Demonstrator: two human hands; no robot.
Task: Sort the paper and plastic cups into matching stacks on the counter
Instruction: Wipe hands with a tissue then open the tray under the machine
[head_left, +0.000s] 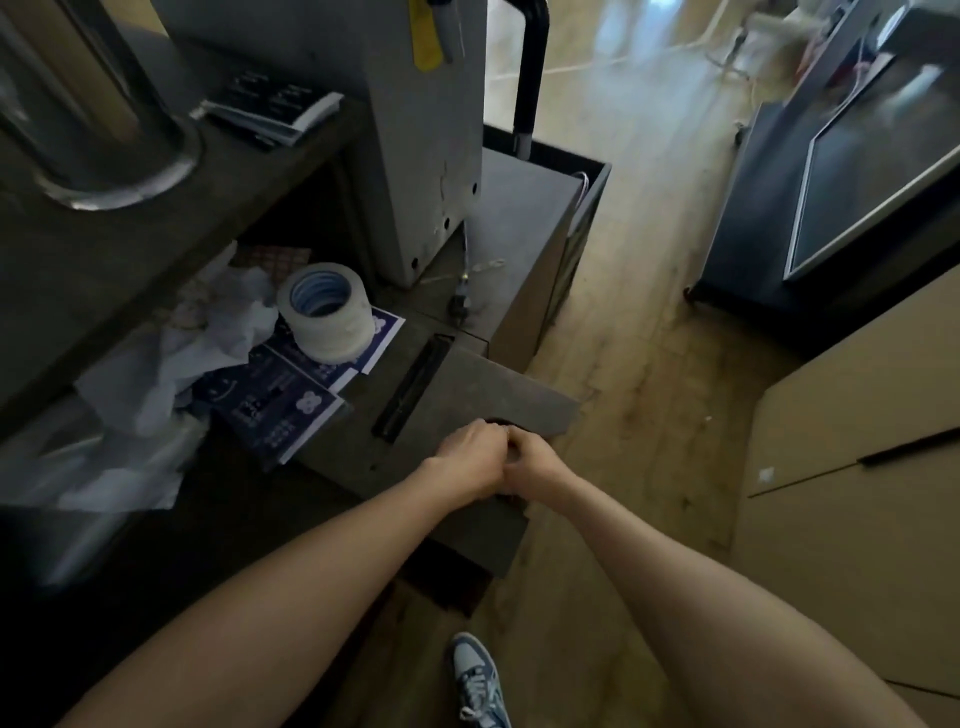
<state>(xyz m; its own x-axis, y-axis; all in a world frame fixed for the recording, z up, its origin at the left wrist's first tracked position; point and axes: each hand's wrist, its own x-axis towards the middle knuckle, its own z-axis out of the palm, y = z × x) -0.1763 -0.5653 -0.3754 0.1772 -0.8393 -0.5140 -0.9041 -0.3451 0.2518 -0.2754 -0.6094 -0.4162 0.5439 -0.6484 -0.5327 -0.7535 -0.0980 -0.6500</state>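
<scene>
No paper or plastic cup shows anywhere in the head view. My left hand and my right hand are pressed together, fingers curled, at the near right edge of a grey counter. I see nothing held in either hand; whatever lies between the fingers is hidden. A dark gap sits just beyond my knuckles, under a raised grey flap.
On the counter's left lie a stack of clear tape rolls, blue printed leaflets and crumpled white wrapping. A grey machine stands behind. Right of the wooden floor aisle are beige cabinets and a glass-fronted appliance.
</scene>
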